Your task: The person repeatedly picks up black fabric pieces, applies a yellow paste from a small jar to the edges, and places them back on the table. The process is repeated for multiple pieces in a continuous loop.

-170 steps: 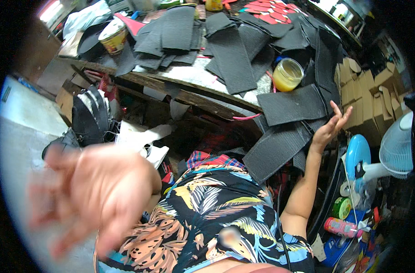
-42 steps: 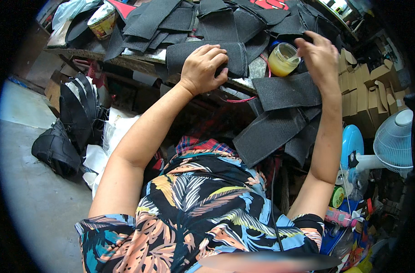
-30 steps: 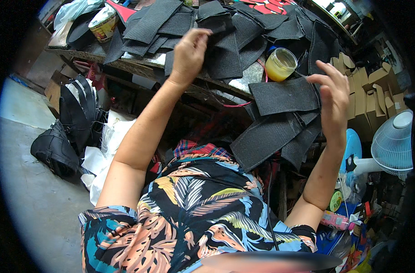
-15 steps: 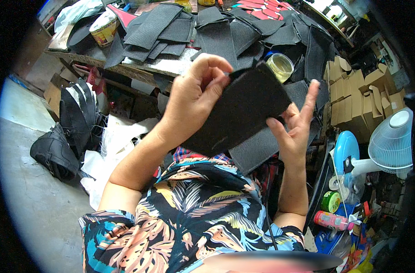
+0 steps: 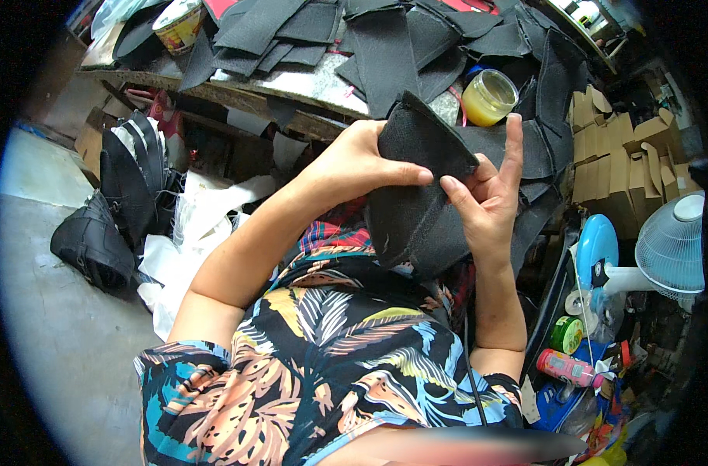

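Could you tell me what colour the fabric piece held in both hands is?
Black; the fabric piece shows best in the head view.

We have a single head view looking steeply down, close over our hands, facing the cluttered bench [image 5: 292, 78] ahead.

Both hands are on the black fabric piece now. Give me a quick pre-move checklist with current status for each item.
1. Left hand grips the black fabric piece at its upper edge: ok.
2. Right hand on the piece, thumb pressing its right side: ok.
3. Piece lifted off the workbench: ok.
4. Yellow jar apart from both hands: ok.
5. Piece's far face free of flaws: cannot tell.
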The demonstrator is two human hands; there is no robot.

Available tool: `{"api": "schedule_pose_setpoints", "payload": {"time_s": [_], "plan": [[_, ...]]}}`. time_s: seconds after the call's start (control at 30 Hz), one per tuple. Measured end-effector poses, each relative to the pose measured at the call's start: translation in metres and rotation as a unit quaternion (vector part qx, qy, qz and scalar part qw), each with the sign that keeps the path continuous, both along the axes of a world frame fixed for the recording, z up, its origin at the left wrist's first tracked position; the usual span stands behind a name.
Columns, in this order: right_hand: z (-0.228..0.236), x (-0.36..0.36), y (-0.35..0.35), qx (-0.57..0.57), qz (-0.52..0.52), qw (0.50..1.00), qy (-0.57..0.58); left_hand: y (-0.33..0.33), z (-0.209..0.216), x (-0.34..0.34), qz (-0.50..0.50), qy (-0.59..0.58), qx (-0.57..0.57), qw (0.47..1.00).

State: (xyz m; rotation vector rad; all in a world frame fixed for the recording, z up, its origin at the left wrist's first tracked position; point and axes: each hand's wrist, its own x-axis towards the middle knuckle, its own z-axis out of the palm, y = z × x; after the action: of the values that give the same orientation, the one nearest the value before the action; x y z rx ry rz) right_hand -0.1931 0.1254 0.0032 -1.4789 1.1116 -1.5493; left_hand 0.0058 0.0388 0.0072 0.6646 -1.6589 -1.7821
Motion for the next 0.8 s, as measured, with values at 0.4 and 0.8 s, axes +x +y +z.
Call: {"api": "schedule_pose_setpoints", "payload": {"time_s": [0.4, 0.8], "plan": [[0.034, -0.015, -0.014, -0.185, -0.024, 0.884, 0.428, 0.001, -0.001, 0.006, -0.036, -0.047, 0.004, 0.998], [0.034, -0.012, -0.019, -0.227, -0.076, 0.808, 0.538, 0.004, 0.009, 0.013, -0.110, -0.113, 0.046, 0.986]]}}
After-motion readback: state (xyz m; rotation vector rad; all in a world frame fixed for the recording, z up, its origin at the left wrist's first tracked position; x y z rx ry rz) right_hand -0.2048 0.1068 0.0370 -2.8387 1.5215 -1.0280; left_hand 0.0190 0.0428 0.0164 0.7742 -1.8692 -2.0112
